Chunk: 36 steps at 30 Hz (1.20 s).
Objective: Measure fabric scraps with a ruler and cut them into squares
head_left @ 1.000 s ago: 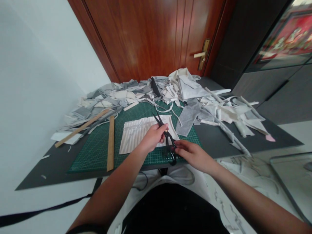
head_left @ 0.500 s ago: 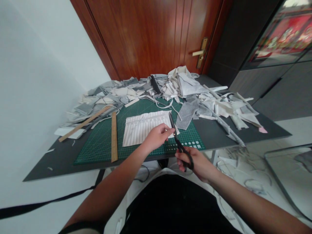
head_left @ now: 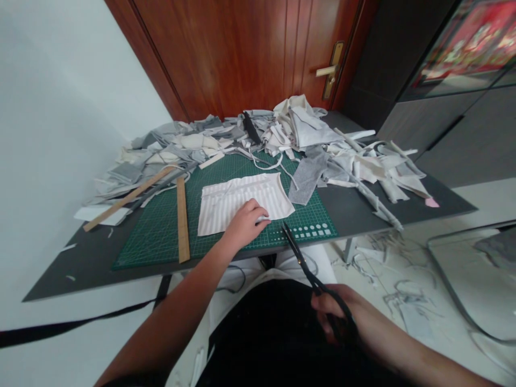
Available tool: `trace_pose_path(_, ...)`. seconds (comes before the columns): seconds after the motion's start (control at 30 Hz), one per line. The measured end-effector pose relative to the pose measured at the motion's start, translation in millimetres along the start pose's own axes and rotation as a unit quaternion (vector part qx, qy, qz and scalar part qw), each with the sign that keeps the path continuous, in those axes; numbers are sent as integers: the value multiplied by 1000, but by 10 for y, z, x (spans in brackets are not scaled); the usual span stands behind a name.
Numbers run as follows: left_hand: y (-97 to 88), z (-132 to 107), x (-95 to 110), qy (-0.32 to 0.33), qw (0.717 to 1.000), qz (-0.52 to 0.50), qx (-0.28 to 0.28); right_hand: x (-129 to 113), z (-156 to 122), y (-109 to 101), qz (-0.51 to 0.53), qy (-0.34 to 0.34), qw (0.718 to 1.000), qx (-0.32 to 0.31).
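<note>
A pale striped piece of fabric (head_left: 237,196) lies on the green cutting mat (head_left: 153,234), its right edge slightly curved. My left hand (head_left: 245,223) rests over the fabric's lower edge, fingers closed on a small whitish fabric scrap (head_left: 263,218). Some of the fingertips are hidden under the hand. My right hand (head_left: 336,309) grips the handles of black scissors (head_left: 299,258). The blades point up and left toward the mat's front edge, nearly closed and apart from the fabric.
Grey and white fabric scraps (head_left: 189,142) pile along the back of the dark table (head_left: 338,209), with more at the right (head_left: 374,169). A wooden ruler (head_left: 183,220) lies left of the fabric, and another wooden strip (head_left: 129,199) is farther left. Behind stands a wooden door (head_left: 234,54).
The scissors have come away from the fabric's right edge, back toward my body with my right hand. My left hand has moved left and slightly down, carrying the small scrap.
</note>
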<state>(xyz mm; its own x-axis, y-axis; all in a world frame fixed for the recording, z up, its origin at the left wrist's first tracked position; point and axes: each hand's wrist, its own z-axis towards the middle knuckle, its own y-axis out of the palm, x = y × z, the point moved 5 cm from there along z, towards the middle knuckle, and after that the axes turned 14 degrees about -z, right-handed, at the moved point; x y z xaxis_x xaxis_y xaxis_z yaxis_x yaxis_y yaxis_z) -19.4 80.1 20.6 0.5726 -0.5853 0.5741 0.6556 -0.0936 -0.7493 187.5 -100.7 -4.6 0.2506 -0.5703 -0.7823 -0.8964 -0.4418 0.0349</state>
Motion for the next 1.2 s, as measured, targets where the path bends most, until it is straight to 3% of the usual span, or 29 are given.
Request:
trace_pose_path(0.1, 44, 14, 20, 2, 1000, -5, -15, -1, -2, 19, 12, 2, 1000, -14)
trace_pose_path(0.2, -5, 7, -8, -24, 995, -88, 42, -24, -1, 41, 27, 4, 999, -19)
trace_pose_path(0.33, -47, -22, -77, -86, 967, -221, 93, -41, 34, 60, 46, 22, 999, -9)
trace_pose_path(0.63, -152, -91, 241, -78, 899, -402, 155, -117, 95, 67, 21, -2, 1000, -8)
trace_pose_path(0.9, -19, -13, 60, -119, 926, -341, 114, -147, 98, 68, 21, 2, 1000, -4)
trace_pose_path(1.1, 36, -1, 63, -120, 954, -263, 82, -139, 87, 73, 34, 4, 999, -8)
trace_pose_path(1.2, 8, -15, 108, -117, 948, -278, 98, -122, 116, 71, 40, 8, 999, -9)
